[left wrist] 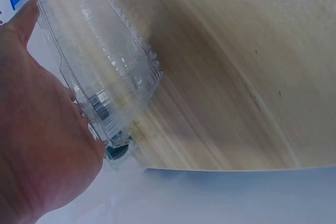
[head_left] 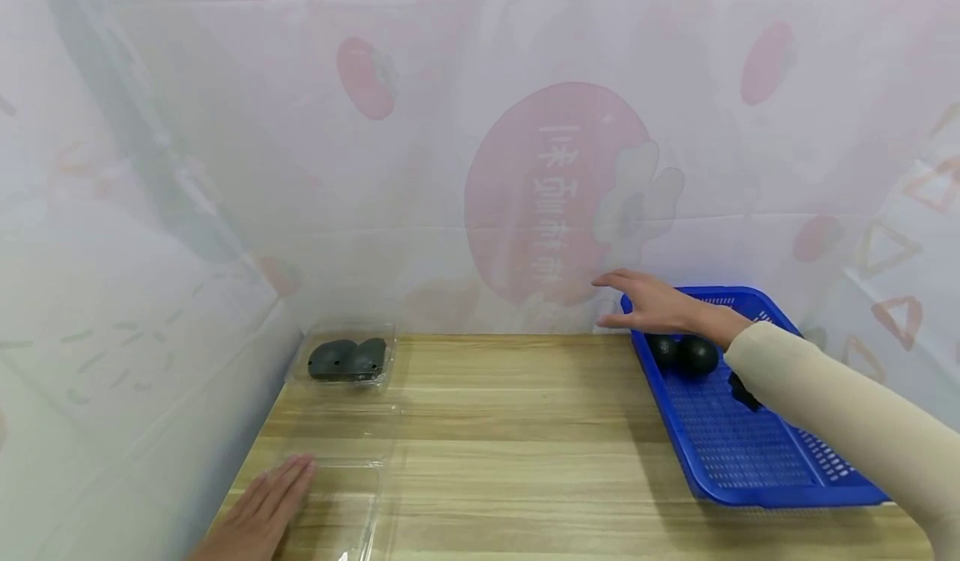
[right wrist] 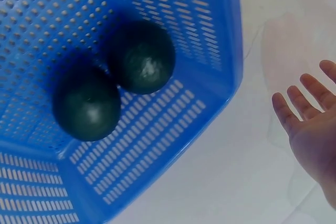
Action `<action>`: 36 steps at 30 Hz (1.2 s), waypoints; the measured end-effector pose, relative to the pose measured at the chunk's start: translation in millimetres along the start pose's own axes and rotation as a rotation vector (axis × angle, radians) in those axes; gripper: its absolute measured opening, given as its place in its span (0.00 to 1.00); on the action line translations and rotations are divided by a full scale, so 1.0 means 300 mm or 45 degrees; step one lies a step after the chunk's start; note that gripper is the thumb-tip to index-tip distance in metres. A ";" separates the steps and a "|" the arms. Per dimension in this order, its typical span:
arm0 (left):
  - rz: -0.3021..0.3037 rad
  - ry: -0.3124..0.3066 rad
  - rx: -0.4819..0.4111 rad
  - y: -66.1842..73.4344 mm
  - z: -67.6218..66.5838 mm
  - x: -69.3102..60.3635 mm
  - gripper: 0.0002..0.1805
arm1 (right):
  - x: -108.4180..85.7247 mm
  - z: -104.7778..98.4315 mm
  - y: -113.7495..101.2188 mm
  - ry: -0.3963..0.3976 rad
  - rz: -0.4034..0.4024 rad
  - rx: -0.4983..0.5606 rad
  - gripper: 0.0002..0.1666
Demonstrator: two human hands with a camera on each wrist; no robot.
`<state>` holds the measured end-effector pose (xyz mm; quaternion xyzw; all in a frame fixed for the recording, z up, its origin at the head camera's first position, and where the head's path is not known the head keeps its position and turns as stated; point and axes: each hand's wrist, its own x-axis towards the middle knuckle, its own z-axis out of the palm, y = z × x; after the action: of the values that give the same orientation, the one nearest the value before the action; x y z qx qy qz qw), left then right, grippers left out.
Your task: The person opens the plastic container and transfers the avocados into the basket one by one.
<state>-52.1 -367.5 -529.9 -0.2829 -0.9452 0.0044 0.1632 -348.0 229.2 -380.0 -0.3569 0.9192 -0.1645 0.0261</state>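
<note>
My left hand [head_left: 258, 507] lies with straight fingers against the left side of an opened clear plastic clamshell box [head_left: 378, 494]. In the left wrist view, the thumb [left wrist: 26, 19] of that hand touches the box's rim. My right hand [head_left: 652, 303] is spread above the far left corner of a blue perforated basket [head_left: 742, 494] and holds nothing. Two dark green, egg-shaped fruits like avocados, one [right wrist: 86, 106] beside the other [right wrist: 142, 56], sit in the basket's corner. The right sleeve hides part of the basket.
A second clear box [head_left: 386, 332] with two dark green fruits [head_left: 345, 359] in it stands at the table's far left corner. Wood-grain tabletop [head_left: 517, 444] lies between boxes and basket. Printed cloth [head_left: 420, 169] walls the back and sides. A dark jagged shape [head_left: 742, 393] shows beside the sleeve.
</note>
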 end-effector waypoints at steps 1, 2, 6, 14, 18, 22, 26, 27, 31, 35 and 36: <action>-0.011 -0.006 -0.002 -0.001 -0.005 -0.002 0.76 | 0.006 0.000 -0.008 -0.003 -0.007 0.006 0.47; -0.023 -0.012 -0.011 -0.001 -0.010 -0.003 0.77 | 0.012 0.001 -0.015 -0.008 -0.014 0.005 0.47; -0.074 -0.025 -0.033 0.006 -0.030 -0.004 0.75 | 0.040 0.010 -0.041 -0.025 -0.047 0.016 0.47; -0.161 -0.029 -0.131 0.007 -0.070 0.039 0.69 | 0.080 0.031 -0.092 -0.051 -0.096 0.042 0.48; -0.280 -0.130 -0.253 -0.014 -0.110 0.075 0.63 | 0.096 0.037 -0.116 -0.061 -0.122 0.042 0.48; -0.442 -0.218 -0.389 -0.038 -0.155 0.110 0.60 | 0.113 0.046 -0.139 -0.062 -0.142 0.038 0.48; -0.519 -0.228 -0.454 -0.066 -0.185 0.142 0.60 | 0.131 0.064 -0.157 -0.048 -0.169 0.037 0.46; -0.536 -0.234 -0.462 -0.073 -0.191 0.149 0.60 | 0.136 0.069 -0.161 -0.047 -0.169 0.041 0.46; -0.613 -0.290 -0.506 -0.105 -0.209 0.177 0.59 | 0.149 0.090 -0.175 -0.054 -0.162 0.053 0.45; -0.700 -0.351 -0.637 -0.135 -0.219 0.206 0.56 | 0.168 0.110 -0.190 -0.064 -0.141 0.056 0.47; -0.718 -0.354 -0.680 -0.142 -0.221 0.212 0.55 | 0.175 0.116 -0.194 -0.068 -0.137 0.056 0.47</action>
<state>-104.4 -374.8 -443.4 -0.0421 -0.9666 -0.2479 -0.0504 -343.5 144.2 -390.4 -0.4095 0.8938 -0.1763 0.0493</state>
